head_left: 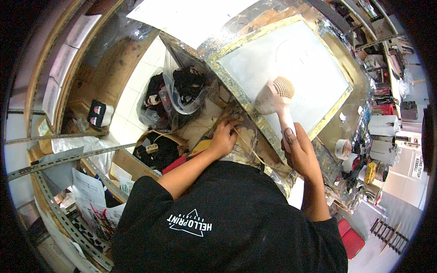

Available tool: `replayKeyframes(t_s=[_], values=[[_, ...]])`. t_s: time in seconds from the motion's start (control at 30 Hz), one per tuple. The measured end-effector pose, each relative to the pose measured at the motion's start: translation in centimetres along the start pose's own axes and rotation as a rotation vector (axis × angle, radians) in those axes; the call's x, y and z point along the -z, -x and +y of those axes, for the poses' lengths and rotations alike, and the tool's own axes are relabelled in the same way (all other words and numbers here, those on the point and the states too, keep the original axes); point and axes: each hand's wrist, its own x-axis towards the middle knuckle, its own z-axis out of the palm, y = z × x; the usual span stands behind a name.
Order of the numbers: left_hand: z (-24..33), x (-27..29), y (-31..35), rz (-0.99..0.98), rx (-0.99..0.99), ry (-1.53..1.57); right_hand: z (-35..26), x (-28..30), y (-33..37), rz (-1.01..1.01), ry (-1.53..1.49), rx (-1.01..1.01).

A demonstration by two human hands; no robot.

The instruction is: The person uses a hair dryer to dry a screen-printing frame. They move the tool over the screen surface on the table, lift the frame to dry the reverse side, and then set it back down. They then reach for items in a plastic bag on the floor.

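My right hand [301, 152] grips the pale handle of a hair dryer [283, 107], its fingers wrapped round it. The dryer's tan honeycomb grille faces up, and its head hangs over a screen-printing frame [255, 48] with yellowed edges and pale mesh. Faint line marks show on the mesh. Near the table's close left edge is my left hand [224, 140], with its fingers bent inward. A thin pale cord [250, 148] runs by its fingertips; whether the fingers hold the cord or the edge is hidden.
Left of the table, a clear plastic bag [170, 98] holds dark cloth. A power socket [151, 148] lies on a black bag below it. Open tubs [342, 149] and several cans stand along the right side. Metal-framed shelves [68, 154] with papers close in the far left.
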Motion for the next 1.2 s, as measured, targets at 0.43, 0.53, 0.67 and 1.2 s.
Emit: replayKeyframes(t_s=[0.43, 0.53, 0.67, 1.2], values=[[0.7, 0.6, 0.2, -0.071, 0.069, 0.001, 0.1, 2.5, 5.6, 0.179, -0.145, -0.192], [1.2, 1.0, 0.3, -0.082, 0.103, 0.023, -0.5, 1.7, 3.5, 0.203, -0.13, -0.072], [0.3, 0.6, 0.5, -0.049, 0.094, -0.003, -0.2, 2.2, 0.4, 0.316, -0.22, -0.021], [1.6, 1.0, -0.1, -0.09, 0.006, -0.029, 5.3, 6.9, -2.6, 0.668, -0.908, 0.043]])
